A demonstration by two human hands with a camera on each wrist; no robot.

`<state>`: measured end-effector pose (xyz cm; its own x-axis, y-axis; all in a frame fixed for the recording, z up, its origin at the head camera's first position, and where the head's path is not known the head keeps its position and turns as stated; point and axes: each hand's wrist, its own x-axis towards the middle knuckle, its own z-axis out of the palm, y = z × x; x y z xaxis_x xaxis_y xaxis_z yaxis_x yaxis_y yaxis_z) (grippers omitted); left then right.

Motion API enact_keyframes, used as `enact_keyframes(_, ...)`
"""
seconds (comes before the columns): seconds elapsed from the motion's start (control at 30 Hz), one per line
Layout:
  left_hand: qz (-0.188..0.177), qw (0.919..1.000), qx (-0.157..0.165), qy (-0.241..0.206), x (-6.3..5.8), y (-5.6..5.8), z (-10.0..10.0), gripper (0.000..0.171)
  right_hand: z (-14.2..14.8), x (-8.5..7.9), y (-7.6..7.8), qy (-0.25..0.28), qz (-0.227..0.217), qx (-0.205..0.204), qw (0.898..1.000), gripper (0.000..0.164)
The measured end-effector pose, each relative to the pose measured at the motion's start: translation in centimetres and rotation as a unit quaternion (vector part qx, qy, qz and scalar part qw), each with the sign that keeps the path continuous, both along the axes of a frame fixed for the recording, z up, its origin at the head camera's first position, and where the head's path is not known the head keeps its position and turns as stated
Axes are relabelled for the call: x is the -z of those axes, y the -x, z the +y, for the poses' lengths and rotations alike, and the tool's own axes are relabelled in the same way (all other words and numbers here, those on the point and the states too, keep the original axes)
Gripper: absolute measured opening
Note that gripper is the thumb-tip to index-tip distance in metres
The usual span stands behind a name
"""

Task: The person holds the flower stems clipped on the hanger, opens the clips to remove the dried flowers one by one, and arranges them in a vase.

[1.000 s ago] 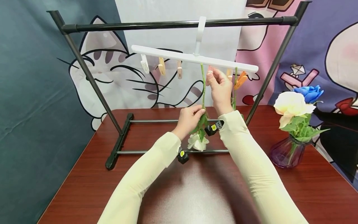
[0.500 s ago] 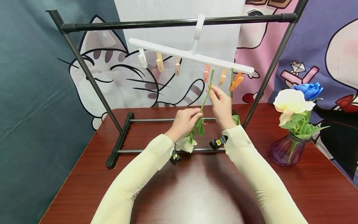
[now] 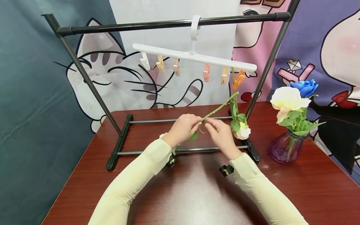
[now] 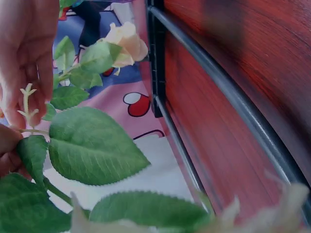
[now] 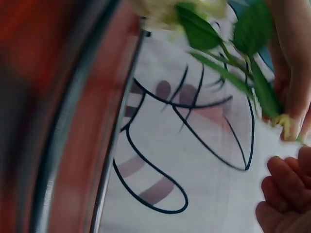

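Observation:
In the head view my left hand (image 3: 184, 128) pinches the green stem (image 3: 220, 107) of an artificial rose between thumb and fingers. The bare stem end slants up to the right, while the leaves (image 4: 97, 145) and pale bloom (image 5: 187, 12) hang mostly behind the left hand. My right hand (image 3: 220, 134) is close by, its fingertips right at the stem beside the left fingers, thumb and index finger apart. A small forked twig (image 4: 28, 104) shows before the right fingers in the left wrist view. Above hangs a white hanger (image 3: 194, 57) with coloured clips, including a pink clip (image 3: 206, 73).
An orange clip (image 3: 239, 79) holds another rose (image 3: 242, 131) upside down at the hanger's right end. A black rack (image 3: 174, 25) carries the hanger. On the right, a purple glass vase (image 3: 285, 150) holds a white rose (image 3: 288, 101) and a blue rose (image 3: 305, 88).
The stem has come down from beside the pink clip and tilted to the right. My right hand has moved down from its upper part to beside the left hand.

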<state>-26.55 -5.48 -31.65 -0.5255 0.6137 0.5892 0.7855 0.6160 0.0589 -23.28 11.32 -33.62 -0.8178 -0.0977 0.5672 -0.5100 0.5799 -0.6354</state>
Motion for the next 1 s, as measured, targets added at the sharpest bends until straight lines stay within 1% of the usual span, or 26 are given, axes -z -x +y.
enact_keyframes(0.1, 0.012, 0.9994, -0.004, 0.033, 0.4, 0.0, -0.1, 0.007, -0.4, 0.6, -1.2, -0.082, 0.015, -0.010, 0.996, 0.026)
enact_keyframes(0.17, 0.006, 0.9984, -0.008, 0.056, 0.6, -0.1, -0.2, 0.008, -0.6, 0.8, -1.7, -0.113, 0.022, -0.014, 0.993, 0.026)
enact_keyframes(0.23, -0.003, 0.9969, -0.012, 0.077, 0.9, -0.2, -0.2, 0.009, -0.6, 0.9, -2.0, -0.129, 0.037, -0.010, 0.991, 0.025)
enact_keyframes(0.33, -0.001, 0.9935, -0.018, 0.113, 1.1, -0.4, -0.2, 0.008, -0.6, 1.1, -2.1, -0.151, 0.081, 0.000, 0.985, 0.024)
enact_keyframes(0.5, 0.038, 0.9836, -0.034, 0.173, 1.4, -0.7, 0.2, 0.006, -0.4, 1.6, -2.0, -0.188, 0.174, 0.013, 0.966, 0.022)
enact_keyframes(0.6, 0.051, 0.9769, -0.041, 0.203, 1.4, -1.0, 0.5, 0.011, -0.2, 1.9, -1.8, -0.201, 0.208, 0.016, 0.957, 0.020)
enact_keyframes(0.7, 0.059, 0.9694, -0.049, 0.233, 1.4, -1.2, 0.8, 0.010, 0.0, 2.2, -1.6, -0.221, 0.221, 0.019, 0.950, 0.019)
enact_keyframes(0.77, 0.059, 0.9657, -0.050, 0.248, 1.4, -1.4, 0.9, 0.004, 0.2, 2.4, -1.5, -0.238, 0.222, 0.023, 0.945, 0.020)
enact_keyframes(0.83, 0.061, 0.9612, -0.052, 0.264, 1.4, -1.5, 1.1, 0.003, 0.3, 2.5, -1.5, -0.255, 0.221, 0.026, 0.941, 0.019)
enact_keyframes(0.93, 0.056, 0.9574, -0.052, 0.278, 1.4, -1.8, 1.3, 0.001, 0.4, 2.7, -1.4, -0.277, 0.219, 0.028, 0.935, 0.013)
enact_keyframes(1.0, 0.058, 0.9541, -0.053, 0.289, 1.5, -2.0, 1.5, 0.007, 0.4, 3.0, -1.3, -0.289, 0.221, 0.029, 0.931, 0.008)
